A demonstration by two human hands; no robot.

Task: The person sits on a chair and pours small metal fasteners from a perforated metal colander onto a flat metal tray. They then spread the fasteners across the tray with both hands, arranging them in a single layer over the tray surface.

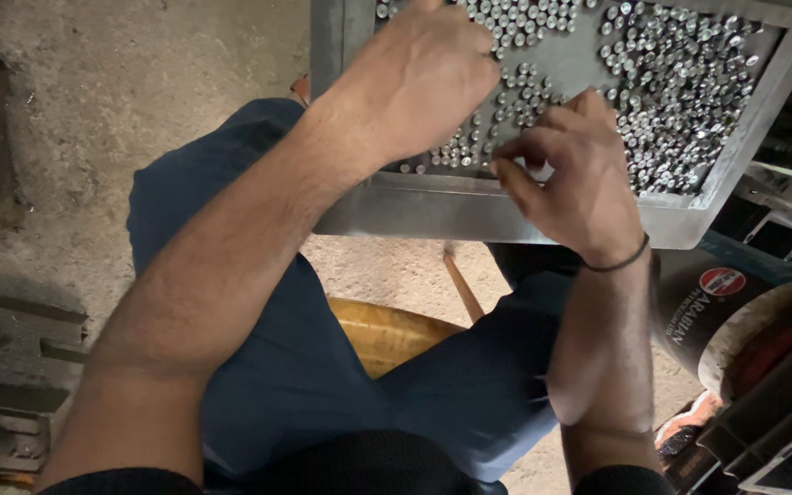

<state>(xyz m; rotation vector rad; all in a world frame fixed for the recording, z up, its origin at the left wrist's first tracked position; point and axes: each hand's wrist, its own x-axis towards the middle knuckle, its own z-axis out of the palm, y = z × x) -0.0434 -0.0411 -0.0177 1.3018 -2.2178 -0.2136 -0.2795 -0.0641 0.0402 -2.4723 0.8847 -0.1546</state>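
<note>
A grey metal tray (433, 215) rests in front of my knees, filled with several small shiny metal cylinders (680, 82) standing on end. My left hand (414, 78) lies palm down over the tray's left part, covering some of the pieces. My right hand (566, 174) hovers at the tray's near edge, thumb and fingers pinched together around a small piece I can barely see. A dark band circles my right wrist.
I sit on a yellow wooden stool (387, 335) over a rough concrete floor (139, 82). A dark drum with a red-and-white label (735, 302) stands at right. Metal bars and scrap (2, 367) lie at left.
</note>
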